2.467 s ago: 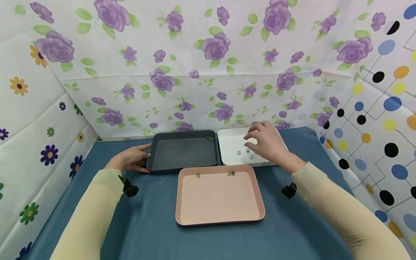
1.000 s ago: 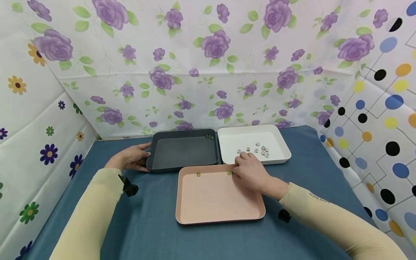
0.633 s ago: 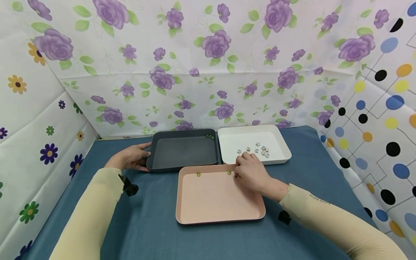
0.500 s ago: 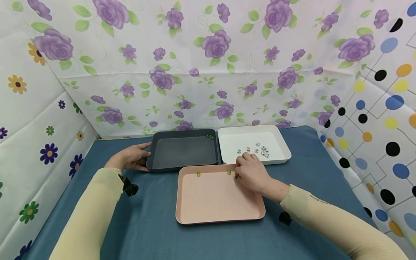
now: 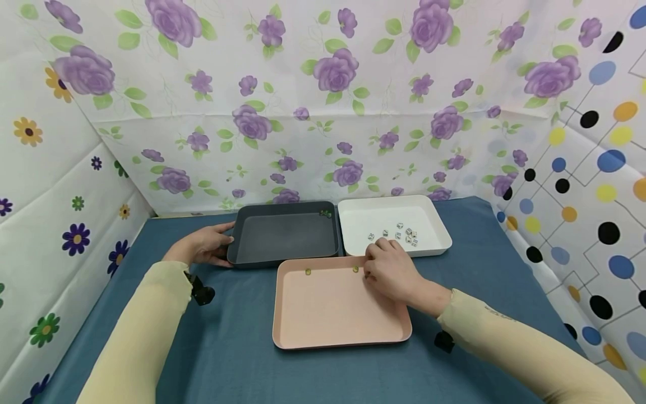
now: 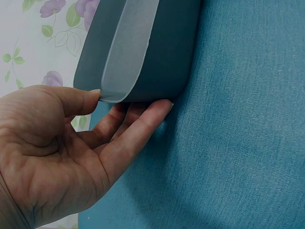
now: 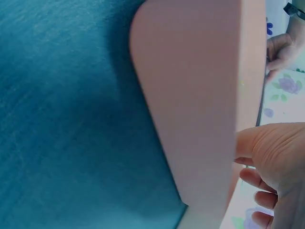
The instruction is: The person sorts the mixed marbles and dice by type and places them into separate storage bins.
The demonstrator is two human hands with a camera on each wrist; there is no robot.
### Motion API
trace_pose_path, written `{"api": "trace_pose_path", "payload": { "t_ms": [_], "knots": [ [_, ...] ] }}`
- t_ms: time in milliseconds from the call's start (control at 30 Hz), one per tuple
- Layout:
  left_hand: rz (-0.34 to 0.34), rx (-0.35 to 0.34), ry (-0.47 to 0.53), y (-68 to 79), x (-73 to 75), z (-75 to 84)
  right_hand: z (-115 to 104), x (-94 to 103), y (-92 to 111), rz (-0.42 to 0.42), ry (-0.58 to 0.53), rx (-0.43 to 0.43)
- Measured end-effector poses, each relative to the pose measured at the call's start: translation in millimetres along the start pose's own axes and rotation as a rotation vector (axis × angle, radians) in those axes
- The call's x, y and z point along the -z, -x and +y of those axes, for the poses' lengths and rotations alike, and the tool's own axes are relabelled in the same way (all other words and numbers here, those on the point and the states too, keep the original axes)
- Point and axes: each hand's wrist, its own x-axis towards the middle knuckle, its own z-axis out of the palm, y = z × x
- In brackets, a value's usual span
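Note:
My left hand (image 5: pixel 202 246) holds the left end of a dark grey tray (image 5: pixel 282 258). In the left wrist view the thumb lies at the rim and the fingers (image 6: pixel 138 129) lie against the outer wall. My right hand (image 5: pixel 391 269) reaches into the right rear corner of a pink tray (image 5: pixel 343 314), fingertips curled together over the spot of a small grey bead, which they cover. Just left of them is a small yellow-green bead (image 5: pixel 355 269); another yellow-green bead (image 5: pixel 308 271) sits farther left. In the right wrist view the tray wall hides the fingertips.
Behind the right hand a white tray (image 5: pixel 363 210) carries several small white dice (image 5: pixel 409 231). Small green pieces (image 5: pixel 325 213) lie in the dark tray's far right corner. All three trays stand close together on a blue cloth (image 5: pixel 227 348), with patterned curtains (image 5: pixel 313 140) around.
My right hand has come from above the white tray to the pink tray, covering the grey bead seen there earlier. Over the last second it barely moves. The left hand keeps its place.

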Motion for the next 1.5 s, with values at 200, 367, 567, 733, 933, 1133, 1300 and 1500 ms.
{"api": "trace_pose_path", "payload": {
  "t_ms": [200, 367, 567, 733, 933, 1133, 1300, 1500],
  "knots": [
    [0.006, 0.002, -0.003, -0.5, 0.1, -0.9, 4.1, 16.9, -4.8, 0.028, -0.039, -0.033],
    [0.011, -0.001, -0.014, -1.0, 0.2, -1.5, 9.7, 32.4, -10.3, 0.070, -0.097, -0.065],
    [0.012, -0.002, -0.014, -0.5, -0.2, -1.2, 17.3, 43.4, -17.7, 0.121, -0.150, -0.093],
    [0.005, -0.004, -0.015, -0.4, 0.2, -1.6, 22.0, 47.3, -23.4, 0.137, -0.198, -0.121],
    [-0.004, -0.006, -0.014, -1.1, 1.2, -1.5, 24.3, 50.5, -35.6, 0.169, -0.249, -0.154],
    [-0.009, -0.016, -0.017, -0.9, 1.6, -1.6, 26.0, 49.3, -51.6, 0.199, -0.292, -0.161],
    [-0.007, -0.011, -0.012, -1.2, 1.4, -1.6, 25.6, 46.8, -63.9, 0.191, -0.309, -0.160],
    [-0.004, -0.001, -0.010, 0.4, 0.8, 0.1, 25.2, 43.8, -76.8, 0.183, -0.294, -0.150]
  ]
}}
